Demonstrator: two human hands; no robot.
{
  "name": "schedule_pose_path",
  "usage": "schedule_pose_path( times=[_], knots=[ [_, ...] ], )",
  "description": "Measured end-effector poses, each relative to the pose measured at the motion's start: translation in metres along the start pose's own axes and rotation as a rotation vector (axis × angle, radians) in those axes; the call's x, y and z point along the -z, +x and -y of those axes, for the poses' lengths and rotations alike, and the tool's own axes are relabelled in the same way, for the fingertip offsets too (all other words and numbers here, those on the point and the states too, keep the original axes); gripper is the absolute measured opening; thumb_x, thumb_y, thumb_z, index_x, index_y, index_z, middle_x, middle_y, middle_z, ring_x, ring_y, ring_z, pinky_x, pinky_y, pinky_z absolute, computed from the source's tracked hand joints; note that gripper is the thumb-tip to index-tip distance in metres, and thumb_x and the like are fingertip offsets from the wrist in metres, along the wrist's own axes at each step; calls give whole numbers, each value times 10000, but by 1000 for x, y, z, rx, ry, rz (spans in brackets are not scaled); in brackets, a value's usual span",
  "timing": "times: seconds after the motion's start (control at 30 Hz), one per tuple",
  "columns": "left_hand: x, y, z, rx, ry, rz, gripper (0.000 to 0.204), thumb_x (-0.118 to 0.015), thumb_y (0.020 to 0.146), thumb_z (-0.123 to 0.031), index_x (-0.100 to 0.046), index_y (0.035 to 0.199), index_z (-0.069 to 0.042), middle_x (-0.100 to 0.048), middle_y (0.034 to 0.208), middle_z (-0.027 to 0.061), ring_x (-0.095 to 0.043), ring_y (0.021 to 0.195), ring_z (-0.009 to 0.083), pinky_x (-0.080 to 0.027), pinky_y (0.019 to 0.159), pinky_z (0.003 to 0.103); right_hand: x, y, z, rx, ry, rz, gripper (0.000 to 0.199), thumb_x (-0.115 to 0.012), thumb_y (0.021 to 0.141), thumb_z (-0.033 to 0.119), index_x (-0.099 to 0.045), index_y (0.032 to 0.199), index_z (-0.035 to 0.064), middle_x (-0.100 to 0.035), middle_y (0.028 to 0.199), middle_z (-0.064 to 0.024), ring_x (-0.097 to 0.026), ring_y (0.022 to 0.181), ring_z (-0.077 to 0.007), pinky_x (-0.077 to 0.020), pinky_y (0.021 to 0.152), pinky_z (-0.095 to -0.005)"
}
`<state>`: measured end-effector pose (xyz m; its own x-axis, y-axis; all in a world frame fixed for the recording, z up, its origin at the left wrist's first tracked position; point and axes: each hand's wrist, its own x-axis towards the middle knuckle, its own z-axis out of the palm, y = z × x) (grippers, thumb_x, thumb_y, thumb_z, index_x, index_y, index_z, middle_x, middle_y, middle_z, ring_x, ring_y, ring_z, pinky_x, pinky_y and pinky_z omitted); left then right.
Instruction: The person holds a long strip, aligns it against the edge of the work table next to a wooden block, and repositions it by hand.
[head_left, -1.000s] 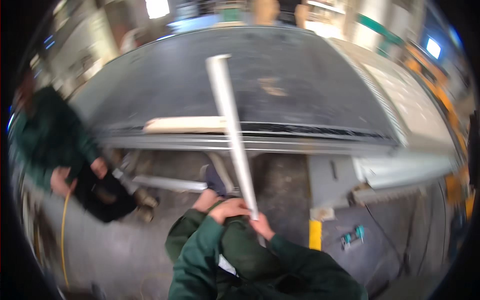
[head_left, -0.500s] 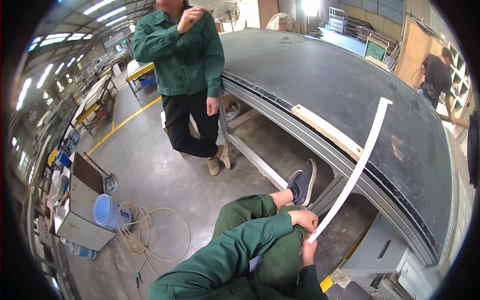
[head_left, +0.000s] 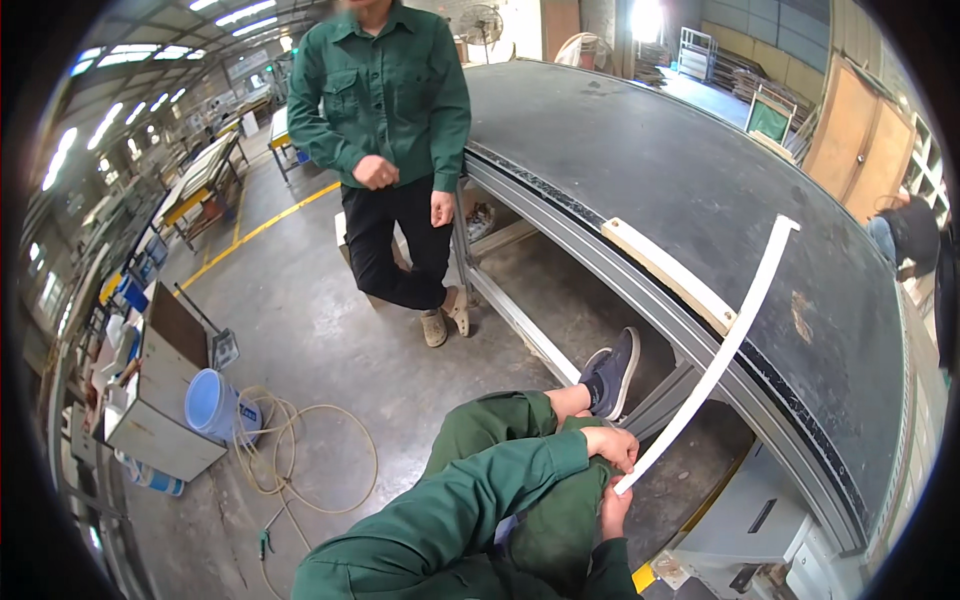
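Observation:
A long, slightly curved white strip runs from my lap up over the edge of the dark-topped table, its far end lying on the surface. My right hand grips the strip's near end beside my knee. Close to that same end, the fingers of my left hand are pinched together; what is between them, if anything, is too small to see. A second, shorter white strip with a hole near each end lies along the table's edge, close to the long one.
A person in a green jacket stands at the table's left corner. Left of me, a coiled hose lies on the floor by a blue bucket and a cabinet. Another person bends at the far right.
The standing person's raised hand has dropped to waist height. At far right, the other person has bent lower. My view has shifted slightly; my hands stay at the strip's near end.

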<state>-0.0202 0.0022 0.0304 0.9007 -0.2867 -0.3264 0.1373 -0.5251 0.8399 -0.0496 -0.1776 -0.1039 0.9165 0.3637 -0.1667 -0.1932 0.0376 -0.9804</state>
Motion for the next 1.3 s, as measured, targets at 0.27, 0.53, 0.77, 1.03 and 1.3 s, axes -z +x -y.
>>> schedule_pose_path(
  times=[0.27,0.53,0.77,1.03,1.3],
  knots=[
    [0,2,-3,18,7,40,339,-740,682,-290,-638,898,-50,-650,808,72,-620,769,202,-476,643,334,9,-19,24,-19,-47,-70,135,-623,793,87,-493,820,61,-482,661,-10,-469,515,-89,-387,461,-223],
    [-6,5,12,15,-11,-10,259,-746,696,-244,-658,829,-39,-662,743,55,-633,670,160,-497,583,305,45,-56,48,-157,22,117,134,-636,807,107,-541,874,42,-513,718,-19,-497,553,-116,-452,546,-266],
    [-6,2,-6,89,-20,24,290,-749,675,-256,-647,860,-56,-658,761,61,-632,738,178,-490,639,330,52,-100,110,-26,11,256,109,-596,837,109,-558,862,10,-516,699,-45,-487,585,-123,-472,595,-291],
    [2,-22,-25,9,388,-76,333,-725,652,-349,-685,879,-109,-668,874,95,-628,867,252,-482,742,381,54,-95,161,132,153,43,131,-566,872,133,-481,815,51,-455,622,-28,-392,462,-91,-392,458,-268],
    [-18,-74,-52,118,643,-152,357,-634,720,-413,-690,894,-105,-666,899,105,-624,908,272,-464,797,391,81,-151,236,473,197,-13,127,-515,899,125,-453,811,57,-403,568,-15,-359,439,-93,-341,432,-253]
  ],
)
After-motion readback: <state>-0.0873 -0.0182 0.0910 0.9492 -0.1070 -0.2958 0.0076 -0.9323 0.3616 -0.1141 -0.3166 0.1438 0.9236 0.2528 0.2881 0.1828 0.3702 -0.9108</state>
